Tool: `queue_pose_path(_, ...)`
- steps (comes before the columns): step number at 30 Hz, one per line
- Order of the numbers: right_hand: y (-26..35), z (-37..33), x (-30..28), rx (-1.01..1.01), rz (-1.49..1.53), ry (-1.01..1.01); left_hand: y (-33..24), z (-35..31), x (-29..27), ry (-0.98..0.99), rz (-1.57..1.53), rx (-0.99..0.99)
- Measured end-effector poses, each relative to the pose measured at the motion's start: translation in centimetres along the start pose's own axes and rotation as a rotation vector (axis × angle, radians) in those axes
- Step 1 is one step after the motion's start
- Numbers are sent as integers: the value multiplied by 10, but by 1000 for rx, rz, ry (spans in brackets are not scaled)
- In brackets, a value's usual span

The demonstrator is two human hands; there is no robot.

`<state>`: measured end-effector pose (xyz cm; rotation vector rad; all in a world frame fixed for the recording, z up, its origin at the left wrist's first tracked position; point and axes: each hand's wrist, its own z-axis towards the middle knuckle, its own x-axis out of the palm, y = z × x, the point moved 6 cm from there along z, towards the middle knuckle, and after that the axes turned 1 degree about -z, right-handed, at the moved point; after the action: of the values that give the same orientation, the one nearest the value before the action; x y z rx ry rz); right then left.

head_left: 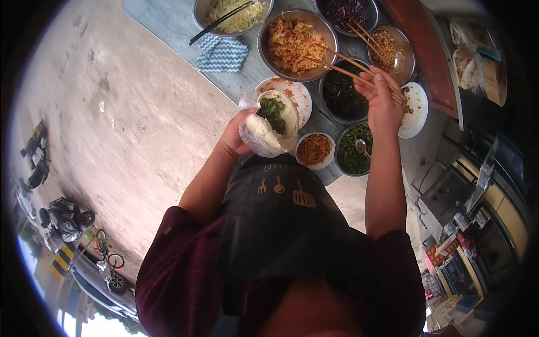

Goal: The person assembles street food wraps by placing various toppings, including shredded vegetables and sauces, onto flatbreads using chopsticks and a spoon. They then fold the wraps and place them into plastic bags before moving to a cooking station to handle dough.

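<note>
My left hand [236, 135] grips a split white bun [288, 119] in a clear plastic bag, its cut side gaping. Dark green leafy filling [272, 112] lies inside the bun. In my right hand [386, 106] is a pair of wooden chopsticks [352, 69], held near the thick ends. Their tips reach into a steel bowl of shredded orange food [293, 44], touching or just over it. Beneath that hand stands a bowl of dark strips [340, 94]. A white plate [304, 100] with orange scraps sits just behind the bun.
Nearby are bowls of chopped greens with a spoon [353, 154], brown shreds [314, 149], pale shreds [236, 14], purple shreds [343, 12] and chopped nuts [387, 48]. A striped cloth [222, 54] lies by the table edge. A stained white plate [414, 110] is at the right.
</note>
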<state>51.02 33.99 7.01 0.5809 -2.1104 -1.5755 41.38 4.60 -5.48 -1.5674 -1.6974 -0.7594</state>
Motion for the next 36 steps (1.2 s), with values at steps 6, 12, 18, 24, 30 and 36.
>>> queue_pose_path(6, -3, -68, -51, 54, 54, -173, -1, 1, -11, 7, -6, -9)
queue_pose_path(12, -16, -86, -90, 13, -28, -379, 2, 10, 10, 56, 3, -78)
queue_pose_path(18, -83, -70, -91, 65, 2, -386, 16, 23, 23, 122, 58, -144)
queue_pose_path(24, -119, -62, -109, 71, 207, -589, 20, 24, 45, 158, 105, -143)
queue_pose_path(30, -137, -67, -130, 169, 569, -689, 24, 37, 48, 140, 128, -143)
queue_pose_path(36, -103, -83, -138, 149, 651, -606, 28, 51, 57, 134, 121, -179)
